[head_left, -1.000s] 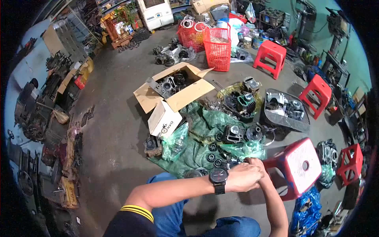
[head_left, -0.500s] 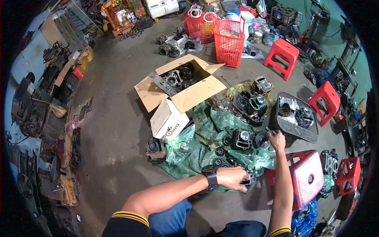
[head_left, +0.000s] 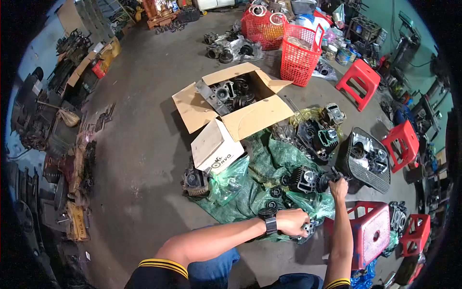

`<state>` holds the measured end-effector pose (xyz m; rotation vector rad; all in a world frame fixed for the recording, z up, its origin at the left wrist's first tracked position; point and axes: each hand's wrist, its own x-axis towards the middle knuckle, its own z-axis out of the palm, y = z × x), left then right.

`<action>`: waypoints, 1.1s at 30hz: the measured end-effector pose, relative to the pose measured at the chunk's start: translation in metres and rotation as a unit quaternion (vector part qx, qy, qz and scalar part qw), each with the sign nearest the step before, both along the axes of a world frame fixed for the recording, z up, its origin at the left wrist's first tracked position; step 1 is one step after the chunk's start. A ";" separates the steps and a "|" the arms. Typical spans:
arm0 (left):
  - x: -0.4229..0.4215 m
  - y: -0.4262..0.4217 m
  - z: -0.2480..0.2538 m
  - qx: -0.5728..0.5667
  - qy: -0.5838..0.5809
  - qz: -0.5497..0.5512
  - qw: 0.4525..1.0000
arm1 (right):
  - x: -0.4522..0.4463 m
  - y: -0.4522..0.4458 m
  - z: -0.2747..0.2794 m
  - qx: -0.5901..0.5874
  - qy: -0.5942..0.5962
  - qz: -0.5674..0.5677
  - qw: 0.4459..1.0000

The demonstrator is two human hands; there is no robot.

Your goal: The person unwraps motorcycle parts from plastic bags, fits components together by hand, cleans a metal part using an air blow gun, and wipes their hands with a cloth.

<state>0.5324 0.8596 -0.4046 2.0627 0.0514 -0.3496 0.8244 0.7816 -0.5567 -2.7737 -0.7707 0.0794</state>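
Right hand (head_left: 339, 188) curls round a dark round part (head_left: 325, 183), one o'clock from the left hand (head_left: 290, 221); the left bends over a metal part (head_left: 312, 227), grip unclear; the round piece looks heavy, rigid, perhaps oily; the rim seems surest.

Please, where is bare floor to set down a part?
The widest bare floor lies between the open cardboard box and the row of clutter at far left. A smaller patch lies between the tall red basket and the silver engine part. The green sheet is crowded around the left hand and right hand.
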 end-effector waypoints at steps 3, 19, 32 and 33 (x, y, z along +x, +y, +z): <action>0.000 0.004 -0.002 0.003 0.002 0.003 1.000 | -0.001 -0.002 0.004 0.010 -0.006 0.011 1.000; -0.008 0.010 0.018 0.011 -0.019 0.002 1.000 | 0.002 -0.015 0.011 0.058 -0.013 0.017 0.998; -0.002 0.009 0.008 0.002 -0.008 -0.022 1.000 | 0.006 -0.040 0.042 0.225 0.055 -0.078 0.970; -0.004 0.010 0.008 0.003 -0.002 -0.009 1.000 | 0.009 -0.048 0.042 0.237 0.017 -0.071 0.969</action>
